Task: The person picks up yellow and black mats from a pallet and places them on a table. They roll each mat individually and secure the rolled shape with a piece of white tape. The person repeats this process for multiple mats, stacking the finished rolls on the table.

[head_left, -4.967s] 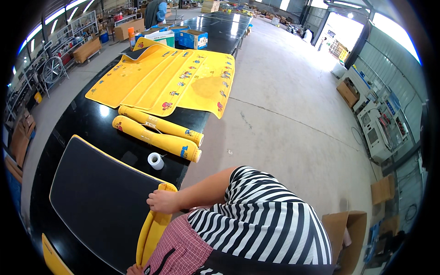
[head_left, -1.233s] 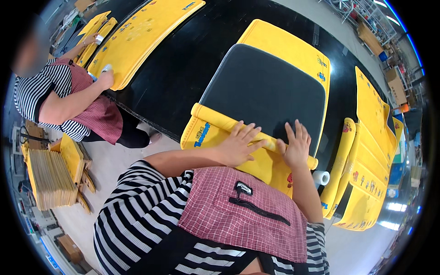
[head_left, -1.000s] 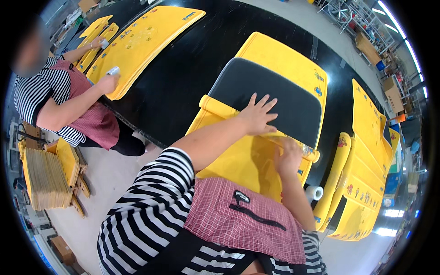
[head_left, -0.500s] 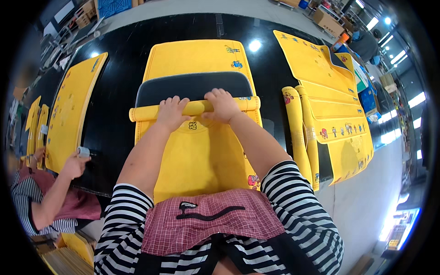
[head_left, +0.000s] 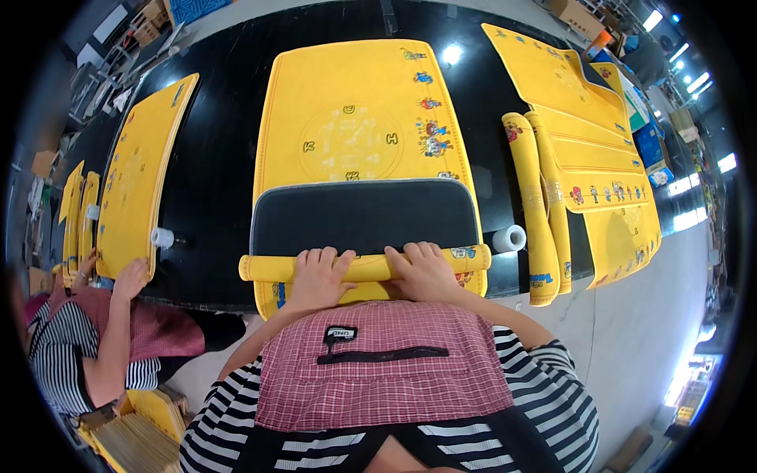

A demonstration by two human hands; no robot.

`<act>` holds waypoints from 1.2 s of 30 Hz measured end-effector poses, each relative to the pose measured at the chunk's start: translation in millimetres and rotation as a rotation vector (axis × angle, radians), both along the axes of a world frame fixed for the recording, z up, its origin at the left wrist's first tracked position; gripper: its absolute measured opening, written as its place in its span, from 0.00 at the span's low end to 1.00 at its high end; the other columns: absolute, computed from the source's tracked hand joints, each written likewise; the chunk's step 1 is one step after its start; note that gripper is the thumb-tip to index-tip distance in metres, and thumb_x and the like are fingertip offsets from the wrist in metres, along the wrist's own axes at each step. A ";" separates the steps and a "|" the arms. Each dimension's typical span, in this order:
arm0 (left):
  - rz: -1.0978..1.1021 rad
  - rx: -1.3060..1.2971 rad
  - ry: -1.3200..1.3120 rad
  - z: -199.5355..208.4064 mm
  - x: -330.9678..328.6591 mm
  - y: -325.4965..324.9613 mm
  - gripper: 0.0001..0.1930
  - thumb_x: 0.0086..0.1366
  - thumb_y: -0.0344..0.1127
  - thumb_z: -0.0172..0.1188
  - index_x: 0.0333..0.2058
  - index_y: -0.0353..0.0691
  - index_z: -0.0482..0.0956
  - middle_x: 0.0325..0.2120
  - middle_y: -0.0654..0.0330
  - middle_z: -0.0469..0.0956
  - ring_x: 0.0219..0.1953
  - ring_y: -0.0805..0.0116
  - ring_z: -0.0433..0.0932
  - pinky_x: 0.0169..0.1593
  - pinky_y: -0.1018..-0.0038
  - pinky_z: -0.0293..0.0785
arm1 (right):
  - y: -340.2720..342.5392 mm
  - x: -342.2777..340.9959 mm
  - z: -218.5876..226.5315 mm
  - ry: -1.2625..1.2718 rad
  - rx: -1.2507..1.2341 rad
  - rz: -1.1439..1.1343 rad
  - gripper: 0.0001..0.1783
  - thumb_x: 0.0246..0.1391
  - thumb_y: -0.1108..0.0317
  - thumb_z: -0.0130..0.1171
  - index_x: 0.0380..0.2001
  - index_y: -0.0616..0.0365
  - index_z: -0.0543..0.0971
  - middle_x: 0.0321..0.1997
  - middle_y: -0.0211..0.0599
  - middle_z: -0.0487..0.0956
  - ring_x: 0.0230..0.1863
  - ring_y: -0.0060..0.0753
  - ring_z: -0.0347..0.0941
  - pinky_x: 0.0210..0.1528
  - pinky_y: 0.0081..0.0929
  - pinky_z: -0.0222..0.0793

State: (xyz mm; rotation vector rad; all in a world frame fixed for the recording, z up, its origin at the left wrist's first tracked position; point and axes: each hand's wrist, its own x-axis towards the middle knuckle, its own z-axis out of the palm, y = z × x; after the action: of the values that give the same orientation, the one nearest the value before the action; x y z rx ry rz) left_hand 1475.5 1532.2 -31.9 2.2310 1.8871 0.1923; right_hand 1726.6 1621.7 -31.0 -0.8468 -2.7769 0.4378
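1. A yellow mat point(head_left: 367, 142) was observed laid flat on the black table point(head_left: 221, 158), directly in front of the person, its near end wound into a yellow roll point(head_left: 364, 266) lying crosswise close to the table's near edge.
2. The black underside point(head_left: 364, 214) of the mat was exposed just beyond the roll, with the printed yellow face extending farther away.
3. The left hand point(head_left: 318, 276) was pressed on top of the roll, left of centre, fingers spread slightly and curled over it, not clamped around it.
4. The right hand point(head_left: 426, 270) was placed likewise just right of centre, fingers a little apart and bent over the roll; the two hands were near each other but not touching.
5. A white tape roll point(head_left: 509, 238) was noted just beyond the right end of the roll.
6. Two finished yellow rolled mats point(head_left: 540, 209) were recorded to the right, lying side by side lengthwise, beside a stack of flat yellow mats point(head_left: 587, 134).
7. A second small white roll point(head_left: 162, 237) stood at the left, next to another flat yellow mat point(head_left: 142, 177).
8. A co-worker's hand point(head_left: 130, 277) was seen resting at that mat's near end.
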 end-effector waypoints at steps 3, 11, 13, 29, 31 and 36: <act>0.075 0.088 -0.075 1.3 -18.7 -13.9 0.28 0.58 0.47 0.70 0.55 0.46 0.78 0.46 0.54 0.76 0.53 0.54 0.73 0.59 0.54 0.63 | 0.0 19.2 -3.7 0.050 0.061 -0.018 0.33 0.56 0.55 0.67 0.63 0.53 0.74 0.49 0.45 0.76 0.52 0.49 0.73 0.58 0.46 0.68; 0.545 0.240 -0.283 -37.5 -125.1 -65.9 0.16 0.72 0.40 0.55 0.50 0.36 0.80 0.49 0.47 0.77 0.55 0.47 0.74 0.61 0.56 0.67 | -12.6 110.3 -31.7 0.291 -0.203 -0.651 0.24 0.65 0.69 0.58 0.63 0.52 0.76 0.63 0.52 0.70 0.56 0.44 0.76 0.55 0.41 0.75; 0.588 0.179 -0.170 -45.7 -118.5 -60.5 0.18 0.74 0.37 0.51 0.55 0.34 0.77 0.53 0.43 0.76 0.59 0.45 0.73 0.65 0.58 0.67 | -17.7 105.1 -33.3 0.572 -0.643 -0.861 0.22 0.66 0.72 0.56 0.63 0.53 0.76 0.65 0.53 0.69 0.49 0.40 0.80 0.47 0.35 0.80; 0.377 0.581 -0.061 -105.9 -148.5 -65.0 0.39 0.59 0.63 0.71 0.53 0.31 0.77 0.47 0.49 0.82 0.48 0.50 0.82 0.56 0.59 0.77 | -26.5 99.6 2.8 0.238 -0.443 -0.849 0.50 0.54 0.46 0.70 0.71 0.64 0.64 0.75 0.55 0.59 0.73 0.55 0.62 0.73 0.37 0.61; 0.313 0.700 0.383 -134.3 -163.7 -54.5 0.36 0.63 0.62 0.68 0.54 0.32 0.76 0.48 0.51 0.82 0.47 0.51 0.82 0.56 0.59 0.77 | -25.1 94.4 11.9 0.176 -0.419 -0.853 0.51 0.53 0.44 0.70 0.71 0.64 0.64 0.77 0.56 0.57 0.75 0.56 0.58 0.75 0.37 0.58; 0.133 -0.350 0.466 -137.0 -115.1 17.4 0.40 0.67 0.58 0.61 0.71 0.44 0.63 0.74 0.52 0.57 0.74 0.53 0.58 0.71 0.38 0.51 | 8.7 75.5 11.3 0.064 -0.319 -0.758 0.48 0.56 0.39 0.65 0.69 0.62 0.68 0.79 0.55 0.56 0.80 0.55 0.47 0.80 0.45 0.45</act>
State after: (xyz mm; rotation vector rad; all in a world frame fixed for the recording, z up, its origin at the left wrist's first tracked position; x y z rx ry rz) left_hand 1360.4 1549.7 -169.0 2.0290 2.0856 -0.6425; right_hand 1802.2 1630.4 -19.7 -1.7997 -2.1176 0.7327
